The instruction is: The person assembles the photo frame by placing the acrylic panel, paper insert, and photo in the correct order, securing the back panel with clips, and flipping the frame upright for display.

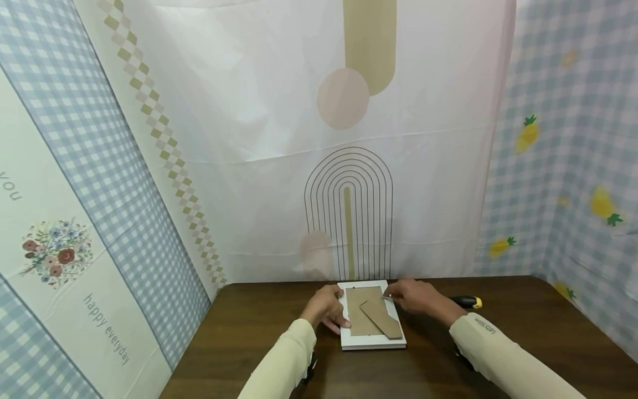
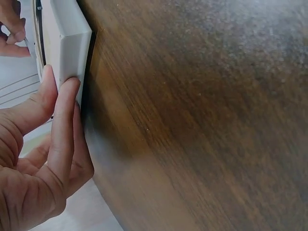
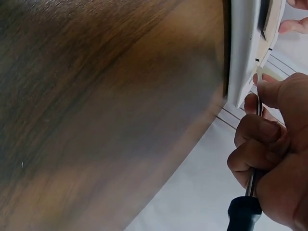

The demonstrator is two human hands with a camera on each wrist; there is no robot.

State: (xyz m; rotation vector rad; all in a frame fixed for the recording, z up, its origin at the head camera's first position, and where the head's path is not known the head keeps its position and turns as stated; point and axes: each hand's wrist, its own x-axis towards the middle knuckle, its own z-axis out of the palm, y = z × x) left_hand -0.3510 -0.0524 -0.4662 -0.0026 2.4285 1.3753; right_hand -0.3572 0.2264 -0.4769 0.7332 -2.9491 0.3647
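A white picture frame (image 1: 374, 343) lies face down on the table, its brown backing board (image 1: 356, 316) showing. A brown easel leg (image 1: 382, 320) slants across the board. On the frame's left side, my left hand (image 1: 326, 306) holds the edge; in the left wrist view the thumb (image 2: 47, 91) rests on top and fingers press the side wall. My right hand (image 1: 415, 295) grips a screwdriver by its metal shaft (image 3: 251, 183), with the tip at the frame's right inner edge. Its black and yellow handle (image 1: 467, 302) sticks out behind the hand.
The dark wooden table (image 1: 249, 338) ends at a white patterned cloth (image 1: 259, 221) hanging just behind the frame. Blue checked cloth (image 1: 523, 194) hangs at the right, and more checked cloth (image 1: 124, 183) at the left.
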